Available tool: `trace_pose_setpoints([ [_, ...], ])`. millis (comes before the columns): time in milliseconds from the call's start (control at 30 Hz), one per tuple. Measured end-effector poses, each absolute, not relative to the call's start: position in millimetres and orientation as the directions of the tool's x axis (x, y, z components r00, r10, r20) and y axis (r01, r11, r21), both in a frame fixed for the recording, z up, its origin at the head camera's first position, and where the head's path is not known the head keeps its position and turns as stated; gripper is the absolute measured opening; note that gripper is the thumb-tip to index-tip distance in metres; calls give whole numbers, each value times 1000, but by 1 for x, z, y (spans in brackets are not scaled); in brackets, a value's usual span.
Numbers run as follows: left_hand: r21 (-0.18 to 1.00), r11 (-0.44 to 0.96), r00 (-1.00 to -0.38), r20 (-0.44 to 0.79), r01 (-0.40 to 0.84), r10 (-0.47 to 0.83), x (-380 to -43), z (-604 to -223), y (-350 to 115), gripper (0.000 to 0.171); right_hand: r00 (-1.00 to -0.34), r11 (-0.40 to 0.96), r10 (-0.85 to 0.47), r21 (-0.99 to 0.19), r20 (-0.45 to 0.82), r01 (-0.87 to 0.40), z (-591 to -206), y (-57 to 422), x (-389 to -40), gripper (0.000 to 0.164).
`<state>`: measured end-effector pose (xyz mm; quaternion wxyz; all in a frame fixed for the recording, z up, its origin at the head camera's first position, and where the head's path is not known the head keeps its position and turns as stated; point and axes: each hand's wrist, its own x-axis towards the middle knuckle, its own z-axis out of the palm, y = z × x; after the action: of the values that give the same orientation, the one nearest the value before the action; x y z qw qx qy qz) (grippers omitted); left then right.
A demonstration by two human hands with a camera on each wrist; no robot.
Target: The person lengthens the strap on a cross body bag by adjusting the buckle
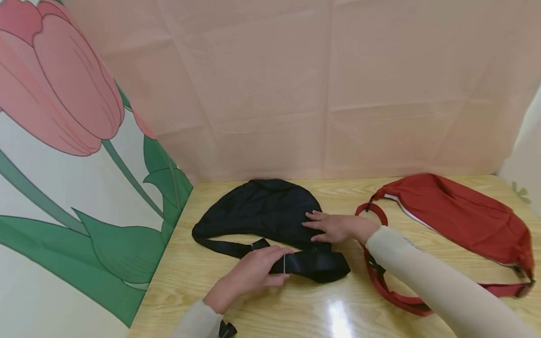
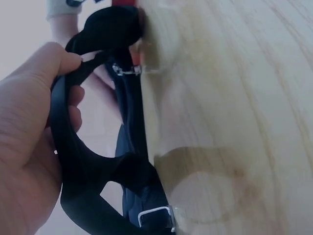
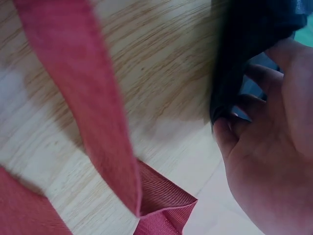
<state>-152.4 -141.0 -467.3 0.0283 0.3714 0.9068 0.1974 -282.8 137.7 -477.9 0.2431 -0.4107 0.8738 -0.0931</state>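
A black waist bag point(image 1: 260, 208) lies on the wooden table, its curved edge toward the pink backdrop. My left hand point(image 1: 253, 270) grips the bag's folded black strap point(image 1: 314, 265) in front of it. In the left wrist view the thumb and fingers close round the strap point(image 2: 61, 112), which stands up in loops off the table, with a metal slider point(image 2: 155, 211) lower down. My right hand point(image 1: 335, 227) rests on the right end of the bag with its fingers spread. The right wrist view shows these fingertips at the dark fabric point(image 3: 232, 58).
On the right a red waist bag point(image 1: 452, 215) lies on the table point(image 1: 292, 309), its red strap point(image 1: 382, 287) looping beneath my right forearm. A small black buckle end point(image 1: 227, 330) shows beside my left sleeve. A tulip-printed sheet point(image 1: 117, 193) borders the left side.
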Motion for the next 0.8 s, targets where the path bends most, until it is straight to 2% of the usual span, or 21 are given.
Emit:
trace_pose_setpoints([
  [333,503,576,-728,177,645,662,-154,-438,-155,49,-562,650,-758,-308,-331,-695,-476,134,-284,57],
  [467,546,550,-748,244,632,618,-157,-427,-164,48,-580,691,-720,-324,-381,-646,-474,134,-283,59],
  [533,561,534,-750,274,633,601,-159,-424,-168,48,-591,713,-699,-325,-403,-621,-473,135,-282,52],
  [700,575,501,-744,330,647,581,-162,-422,-177,47,-560,669,-736,-286,-380,-686,-473,136,-281,41],
  [800,573,493,-742,363,654,563,-166,-420,-181,46,-537,634,-766,-274,-354,-723,-475,137,-281,49],
])
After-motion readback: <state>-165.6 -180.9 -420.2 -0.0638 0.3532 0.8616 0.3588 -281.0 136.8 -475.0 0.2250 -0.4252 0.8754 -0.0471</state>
